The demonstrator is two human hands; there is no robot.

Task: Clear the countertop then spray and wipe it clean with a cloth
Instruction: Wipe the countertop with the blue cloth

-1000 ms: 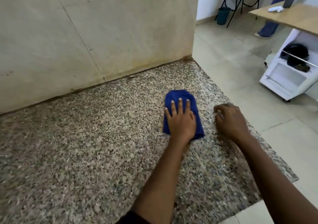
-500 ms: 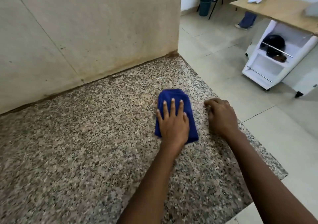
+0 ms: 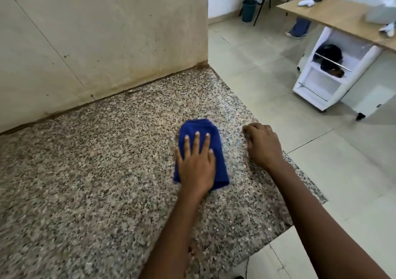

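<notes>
Wiping step: left hand (image 3: 196, 167) pressed flat, fingers straight, on cloth (image 3: 200, 150) near the counter (image 3: 85, 171) right end, right hand (image 3: 264, 145) loosely curled on the edge holding nothing; next, probably sweep unwiped granite.

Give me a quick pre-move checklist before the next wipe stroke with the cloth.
1. Left hand flat on the blue cloth, fingers straight: ok.
2. Cloth lying on the granite countertop: ok.
3. Path left of the cloth free of objects: ok.
4. Right hand beside the cloth near the counter's right edge, fingers curled, out of the stroke path: ok.
5. Right hand holding anything: cannot tell.
6. Surface sprayed or wet: cannot tell.
</notes>
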